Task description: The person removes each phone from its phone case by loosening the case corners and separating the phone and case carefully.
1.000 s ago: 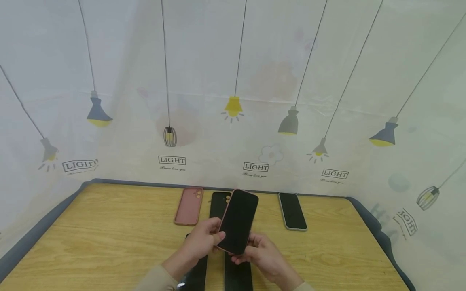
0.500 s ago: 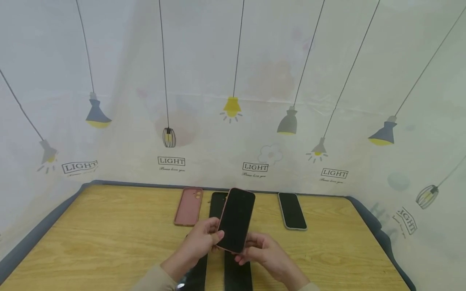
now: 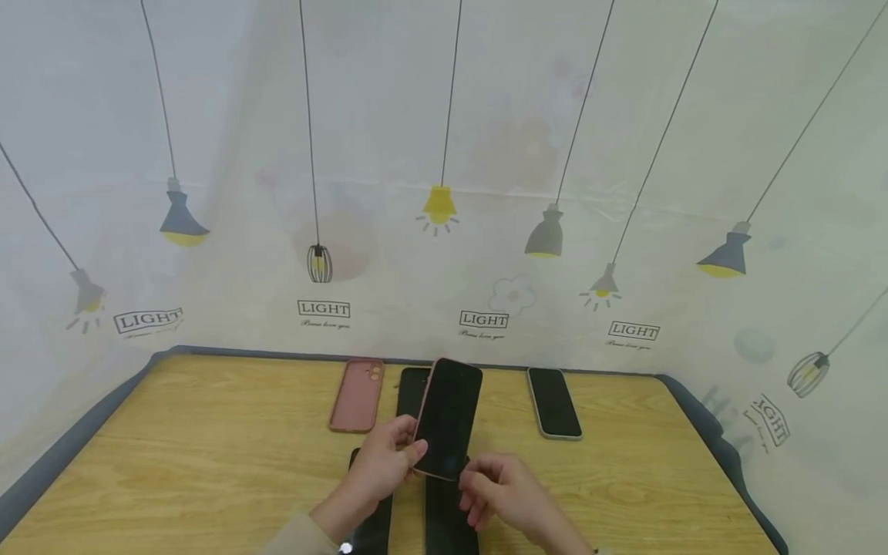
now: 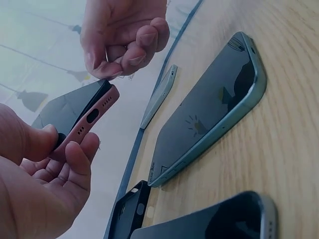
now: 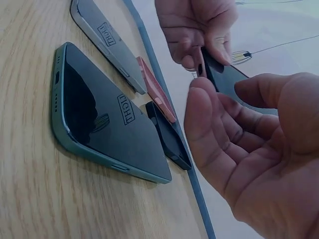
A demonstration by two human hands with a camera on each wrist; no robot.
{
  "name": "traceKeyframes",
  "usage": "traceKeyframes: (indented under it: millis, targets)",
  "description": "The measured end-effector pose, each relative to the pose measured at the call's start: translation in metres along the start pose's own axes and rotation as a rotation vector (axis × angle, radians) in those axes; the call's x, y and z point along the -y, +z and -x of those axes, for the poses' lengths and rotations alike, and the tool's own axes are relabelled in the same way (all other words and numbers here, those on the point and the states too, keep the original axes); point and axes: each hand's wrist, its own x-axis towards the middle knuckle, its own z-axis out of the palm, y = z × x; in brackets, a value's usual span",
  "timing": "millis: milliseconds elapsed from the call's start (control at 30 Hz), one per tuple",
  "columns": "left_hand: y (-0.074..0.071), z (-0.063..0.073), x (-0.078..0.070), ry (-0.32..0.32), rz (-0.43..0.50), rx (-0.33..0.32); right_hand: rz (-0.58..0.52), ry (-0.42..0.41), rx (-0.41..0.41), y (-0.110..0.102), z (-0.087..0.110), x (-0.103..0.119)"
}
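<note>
In the head view a phone (image 3: 449, 416) is held up over the table, screen facing me. A pink case (image 4: 94, 117) wraps its lower end in the left wrist view, with the phone's dark side showing above the rim. My left hand (image 3: 381, 455) grips the left side, thumb at the screen's edge. My right hand (image 3: 502, 489) has its fingers curled at the lower right corner; thumb and forefinger pinch there in the left wrist view. How far the phone sits in the case at its top is hidden.
Behind lie another pink case (image 3: 356, 395) and a black case (image 3: 412, 389), partly covered. A silver-edged phone (image 3: 556, 405) lies back right. Nearer are a grey-edged phone (image 3: 373, 512) and a teal-edged phone (image 3: 451, 520), beneath my hands. A printed curtain (image 3: 388, 154) surrounds the wooden table (image 3: 208, 447).
My right hand has shifted slightly right and down along the phone's lower corner, its fingers more gathered. The phone has turned a little more upright; my left hand keeps its grip.
</note>
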Motion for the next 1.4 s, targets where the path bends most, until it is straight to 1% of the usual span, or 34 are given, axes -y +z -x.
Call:
traceKeyframes:
  millis: [233,467,600,733,867,1067,1200,1400]
  targets:
    - [0.001,0.001,-0.001,0.022,-0.003,0.001,0.048,-0.014,-0.038,0.005,-0.001,0.0]
    - [0.002,0.003,-0.003,0.021,-0.007,-0.002,0.133,-0.027,-0.104,0.011,-0.003,0.002]
    - [0.003,0.006,-0.005,0.029,0.001,0.012,0.169,-0.015,-0.138,0.015,-0.004,0.003]
    - [0.005,0.008,-0.006,0.042,0.013,0.031,0.187,-0.006,-0.156,0.016,-0.005,0.002]
    - [0.007,0.009,-0.007,0.041,0.02,0.038,0.182,-0.007,-0.172,0.016,-0.005,0.0]
    - [0.007,0.007,-0.009,-0.004,0.032,0.058,0.163,0.012,-0.216,0.011,-0.005,-0.003]
    - [0.006,0.005,-0.009,-0.025,0.032,0.075,0.117,0.024,-0.218,0.007,-0.005,-0.004]
    - [0.007,0.002,-0.008,-0.011,0.043,0.097,0.025,-0.005,-0.221,0.003,-0.003,-0.003]
